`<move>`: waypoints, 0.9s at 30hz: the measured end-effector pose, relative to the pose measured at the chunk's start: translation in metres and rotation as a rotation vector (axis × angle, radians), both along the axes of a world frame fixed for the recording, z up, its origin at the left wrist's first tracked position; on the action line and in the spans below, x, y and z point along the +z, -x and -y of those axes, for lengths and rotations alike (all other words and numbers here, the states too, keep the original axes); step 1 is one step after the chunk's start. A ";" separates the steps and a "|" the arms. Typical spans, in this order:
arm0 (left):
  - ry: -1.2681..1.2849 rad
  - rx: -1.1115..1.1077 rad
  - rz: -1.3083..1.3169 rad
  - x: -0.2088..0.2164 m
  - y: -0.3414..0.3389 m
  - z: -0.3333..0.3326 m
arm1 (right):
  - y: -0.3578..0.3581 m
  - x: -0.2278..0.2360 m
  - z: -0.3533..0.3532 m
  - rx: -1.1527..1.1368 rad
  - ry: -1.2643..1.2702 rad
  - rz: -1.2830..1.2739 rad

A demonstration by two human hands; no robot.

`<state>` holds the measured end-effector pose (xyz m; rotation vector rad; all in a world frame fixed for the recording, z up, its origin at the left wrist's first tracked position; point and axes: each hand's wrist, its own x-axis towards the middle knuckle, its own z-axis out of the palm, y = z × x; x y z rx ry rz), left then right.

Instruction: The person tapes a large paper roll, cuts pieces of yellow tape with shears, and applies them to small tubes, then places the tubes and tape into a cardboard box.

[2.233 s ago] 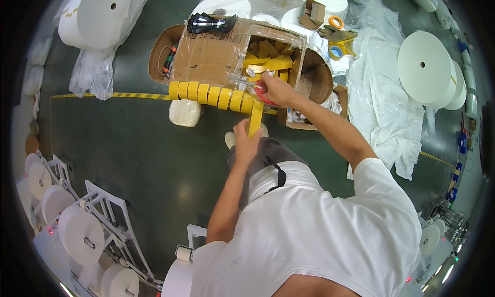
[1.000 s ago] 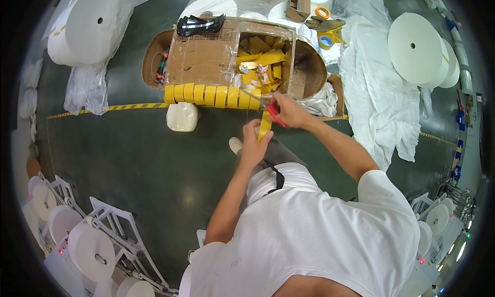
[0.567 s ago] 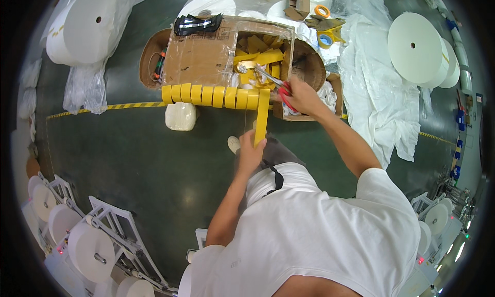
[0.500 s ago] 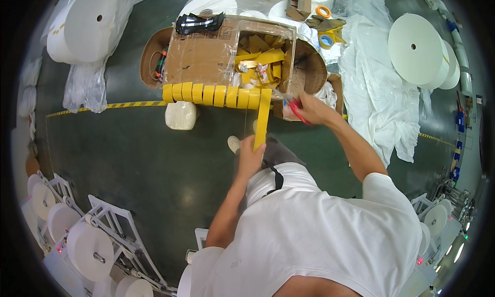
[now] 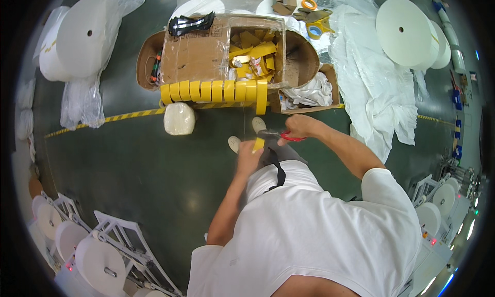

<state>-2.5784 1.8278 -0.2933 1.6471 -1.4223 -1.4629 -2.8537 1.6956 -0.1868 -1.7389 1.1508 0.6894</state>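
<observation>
Between the fingers of my left hand [image 5: 249,154] is a short piece of yellow tape [image 5: 259,144]. My right hand [image 5: 301,126] grips a pair of scissors [image 5: 293,137] with red handles. Their blades, smeared by motion, lie close to the top of the tape piece; whether they touch it I cannot tell. Beyond both hands, a row of yellow strips [image 5: 208,91] runs along the near edge of a cardboard box [image 5: 193,55]. The rightmost strip [image 5: 261,104] hangs lower than the others and is apart from my hands.
Yellow scraps [image 5: 255,57] fill the box's open part. Beside it stands a smaller carton [image 5: 335,86] with white crumpled material. A wrapped white bundle [image 5: 179,119] sits on the floor to the left. Large white rolls [image 5: 405,31] stand on both sides; white sheeting [image 5: 374,91] spreads at right.
The long yellow strip is now parted: a shorter end hangs at the box, a small piece is in my left hand. My right hand and scissors came down and left toward it.
</observation>
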 end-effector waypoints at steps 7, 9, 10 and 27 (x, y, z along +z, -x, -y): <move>0.196 -0.125 -0.085 0.089 0.017 0.054 | 0.093 0.064 0.011 -0.271 -0.047 0.165; 0.181 -0.201 -0.160 0.131 0.046 0.088 | 0.130 0.063 0.029 -0.587 0.183 0.255; 0.245 -0.263 -0.149 0.153 0.063 0.108 | 0.139 0.063 0.049 -0.544 0.383 0.175; 0.529 -0.609 0.454 0.018 0.252 0.262 | 0.122 -0.083 0.202 -0.169 1.099 -0.194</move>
